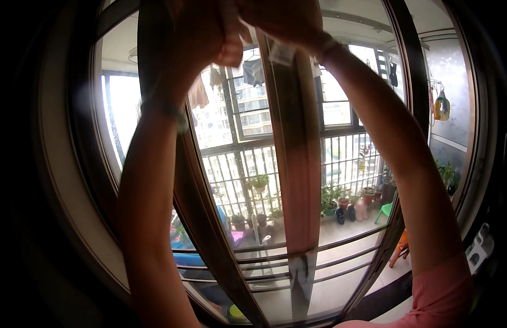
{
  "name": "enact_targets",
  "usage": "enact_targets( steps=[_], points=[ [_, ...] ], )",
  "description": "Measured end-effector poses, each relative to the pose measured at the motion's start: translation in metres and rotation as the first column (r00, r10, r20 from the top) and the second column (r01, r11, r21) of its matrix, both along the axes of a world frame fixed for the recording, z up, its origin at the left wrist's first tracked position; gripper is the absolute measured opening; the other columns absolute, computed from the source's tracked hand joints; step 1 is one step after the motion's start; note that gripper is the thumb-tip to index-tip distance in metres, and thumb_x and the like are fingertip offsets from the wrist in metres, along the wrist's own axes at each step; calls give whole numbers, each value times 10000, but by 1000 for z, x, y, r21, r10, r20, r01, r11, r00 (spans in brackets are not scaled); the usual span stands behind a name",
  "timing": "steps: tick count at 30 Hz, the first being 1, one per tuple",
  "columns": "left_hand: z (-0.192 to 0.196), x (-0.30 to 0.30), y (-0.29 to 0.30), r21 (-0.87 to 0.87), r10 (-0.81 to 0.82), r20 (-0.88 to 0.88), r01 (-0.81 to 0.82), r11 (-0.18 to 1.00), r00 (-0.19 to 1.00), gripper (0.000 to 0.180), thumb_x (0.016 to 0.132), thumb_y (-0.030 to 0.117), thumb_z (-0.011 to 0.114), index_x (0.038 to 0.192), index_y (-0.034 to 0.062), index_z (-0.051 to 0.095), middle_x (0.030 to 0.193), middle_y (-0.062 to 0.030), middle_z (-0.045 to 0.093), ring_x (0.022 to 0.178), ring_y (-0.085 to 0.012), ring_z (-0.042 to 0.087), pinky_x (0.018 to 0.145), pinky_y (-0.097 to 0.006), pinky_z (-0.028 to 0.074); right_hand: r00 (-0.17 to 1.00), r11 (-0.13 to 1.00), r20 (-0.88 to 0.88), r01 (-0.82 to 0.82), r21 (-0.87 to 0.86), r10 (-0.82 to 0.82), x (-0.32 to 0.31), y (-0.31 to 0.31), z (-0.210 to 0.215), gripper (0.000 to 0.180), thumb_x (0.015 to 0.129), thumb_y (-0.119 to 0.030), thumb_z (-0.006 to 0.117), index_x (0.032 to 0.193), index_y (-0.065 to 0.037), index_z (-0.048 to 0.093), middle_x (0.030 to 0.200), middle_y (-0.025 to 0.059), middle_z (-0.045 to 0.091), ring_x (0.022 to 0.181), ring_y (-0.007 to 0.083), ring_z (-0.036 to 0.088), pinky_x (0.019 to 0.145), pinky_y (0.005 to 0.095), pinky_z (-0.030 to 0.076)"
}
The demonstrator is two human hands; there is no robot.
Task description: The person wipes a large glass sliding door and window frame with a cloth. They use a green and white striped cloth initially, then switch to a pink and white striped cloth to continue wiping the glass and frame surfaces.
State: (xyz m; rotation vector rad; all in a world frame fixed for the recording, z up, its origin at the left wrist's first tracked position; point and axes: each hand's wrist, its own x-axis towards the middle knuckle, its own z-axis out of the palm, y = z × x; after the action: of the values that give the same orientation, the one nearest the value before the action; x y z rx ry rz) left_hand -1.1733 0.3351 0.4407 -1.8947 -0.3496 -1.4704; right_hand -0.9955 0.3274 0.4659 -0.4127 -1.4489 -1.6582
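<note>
Both my arms reach up in front of a dark-framed glass sliding door (297, 164), and my hands meet near the top edge of the picture. My left hand (201, 33) is dark and partly cut off, with a pale, blurred patch at its fingers that I cannot make out. Close beside it, my right hand (286, 23) is bent toward the left one, its fingers hidden in shadow. Just below the right hand is a small, pale, see-through patch (282, 54), perhaps a reflection. A band circles my left wrist (174, 112).
Beyond the glass lies a balcony with a railing (248, 169), potted plants (331, 199), dark shoes (344, 213), a green stool (383, 212) and hanging laundry (253, 72). An orange stool (399, 249) stands at right. Dark horizontal bars (324, 254) cross the lower door.
</note>
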Motion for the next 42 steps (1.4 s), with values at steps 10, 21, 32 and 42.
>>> enact_targets(
  steps=[10,21,32,42],
  points=[
    [-431,-21,-14,-636,134,-121,-181,750,984,513,904,229,575,1372,34,494,1402,-217,486,1346,-403,414,1146,-682,144,1000,832,-3,3,-555,-6,4,-16,-372,354,876,-310,630,1155,-99,676,1187,156,647,1089,325,607,1012,494,414],
    [-410,-28,-18,-403,313,-163,-353,844,936,776,878,405,629,1494,21,357,1503,-305,357,1396,-494,339,1114,-588,295,943,598,118,291,-747,-312,10,-14,-353,352,911,-363,555,1110,-98,674,1124,101,658,1061,253,612,970,407,441],
    [-23,-21,0,266,306,96,-320,909,947,524,982,240,527,1424,-20,419,1399,-252,489,1308,-389,470,1109,-505,322,996,997,43,-79,-9,80,-6,19,-1,211,961,-215,551,1039,-71,683,826,78,681,796,236,649,826,349,491],
    [-355,-9,-1,-592,-68,-17,45,805,998,571,993,328,482,1465,18,393,1465,-220,431,1393,-402,349,1197,-527,137,998,774,-67,-43,-631,0,34,22,-371,342,978,-287,529,1237,-69,578,1188,87,595,1120,224,553,984,402,409]
  ],
)
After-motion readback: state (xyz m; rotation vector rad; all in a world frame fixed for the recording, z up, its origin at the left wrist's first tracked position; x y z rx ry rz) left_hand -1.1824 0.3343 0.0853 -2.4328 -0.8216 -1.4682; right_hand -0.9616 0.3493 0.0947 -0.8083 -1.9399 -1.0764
